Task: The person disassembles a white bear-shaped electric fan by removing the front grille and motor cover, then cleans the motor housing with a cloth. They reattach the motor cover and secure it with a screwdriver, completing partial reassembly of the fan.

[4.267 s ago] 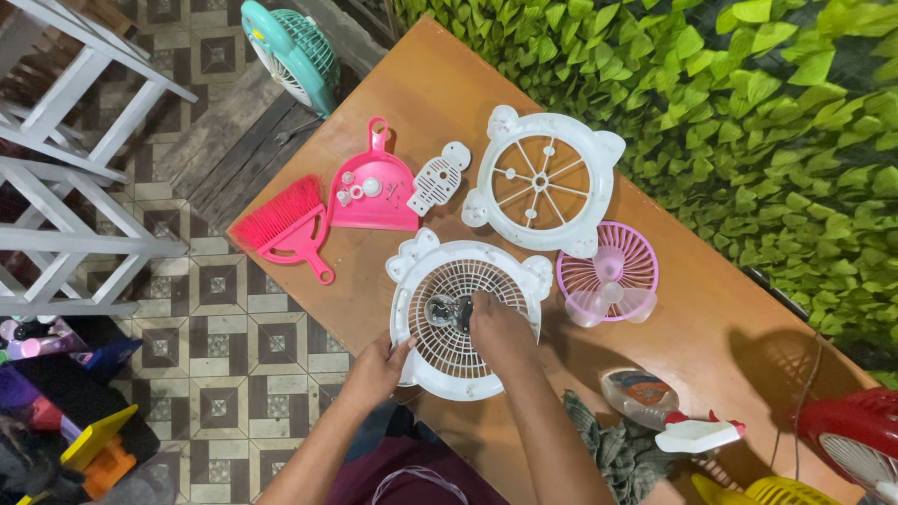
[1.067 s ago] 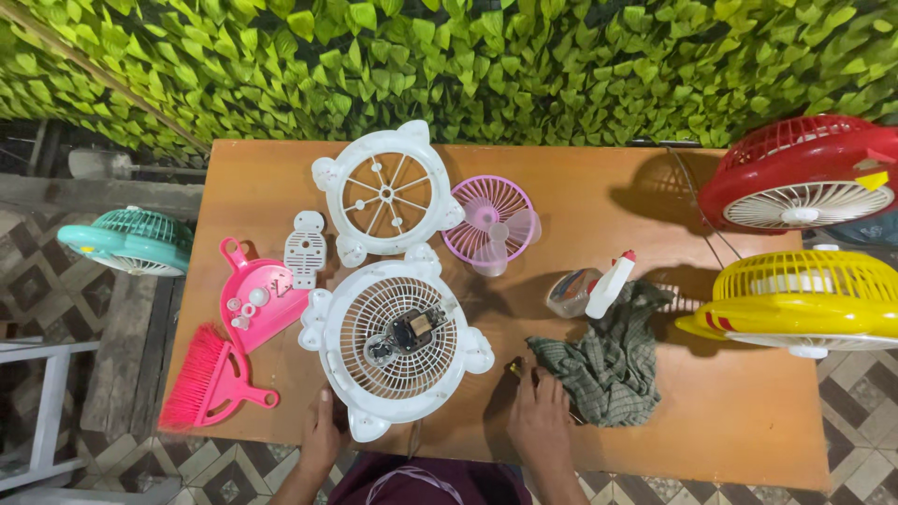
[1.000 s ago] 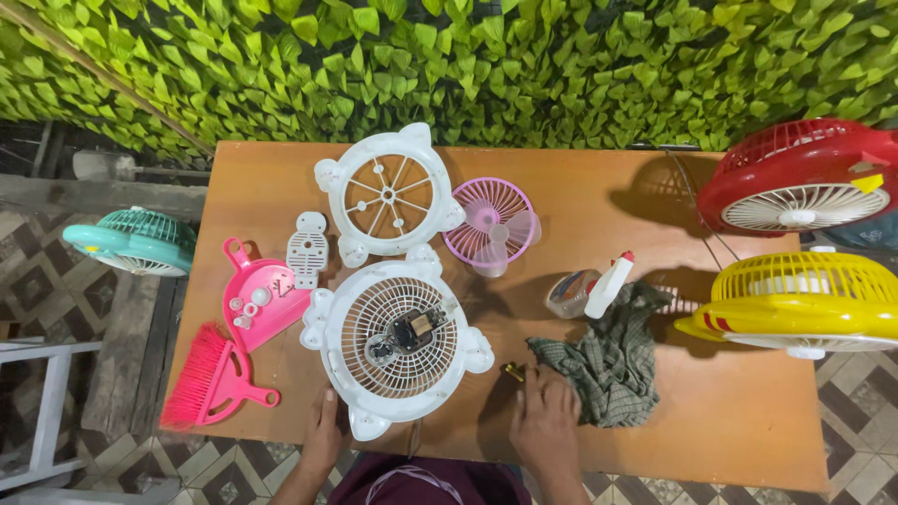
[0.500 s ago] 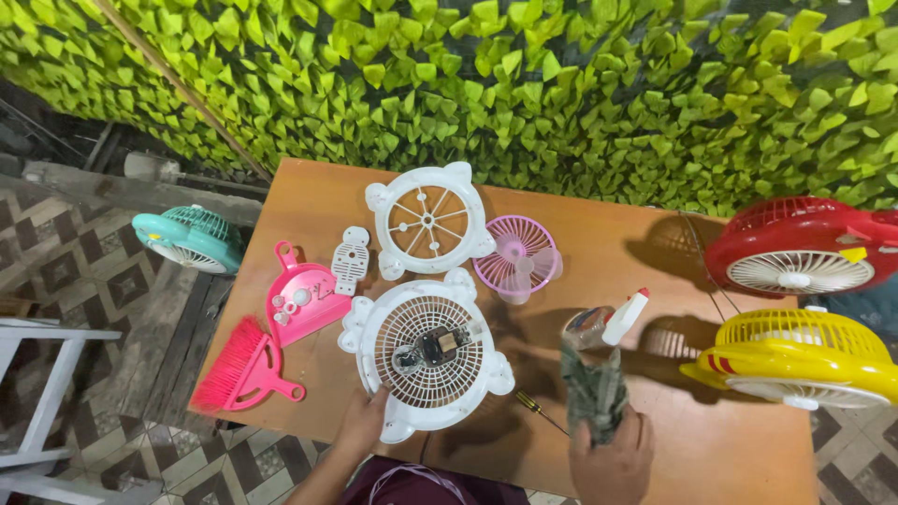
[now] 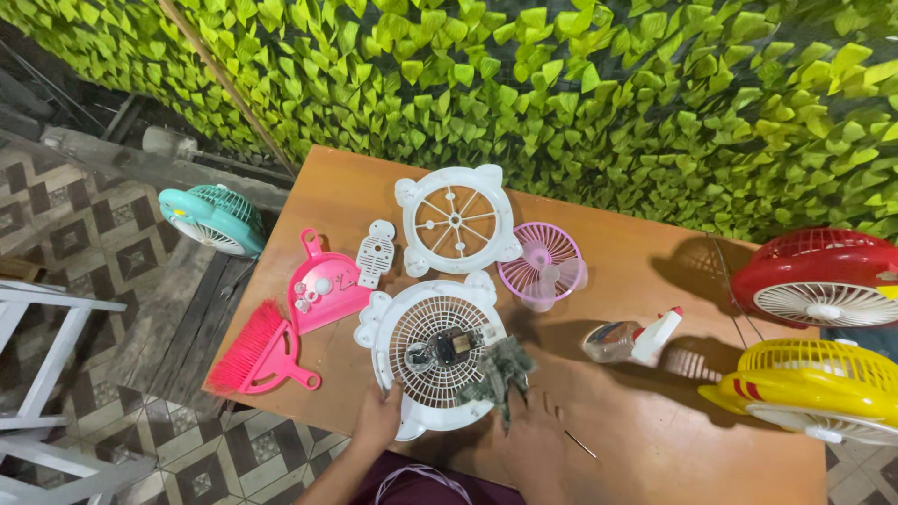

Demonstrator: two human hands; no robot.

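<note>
A white fan housing point(image 5: 409, 329) with a round grille and a small motor in its middle lies on the wooden table point(image 5: 655, 440). My left hand point(image 5: 379, 418) grips its near rim. My right hand point(image 5: 524, 425), blurred by motion, holds a grey-green rag point(image 5: 496, 367) against the right side of the grille.
Behind the housing lie a white fan frame point(image 5: 456, 220), a pink fan blade guard point(image 5: 543, 266), a small white panel point(image 5: 376, 252), a pink dustpan point(image 5: 323, 290) and brush point(image 5: 257, 351). A spray bottle point(image 5: 631, 339), red fan point(image 5: 823, 290) and yellow fan point(image 5: 814, 388) sit right; a teal fan point(image 5: 210, 217) left.
My right hand picked the rag up from the table at the right and carried it left onto the white grille. My left hand stayed on the housing's rim.
</note>
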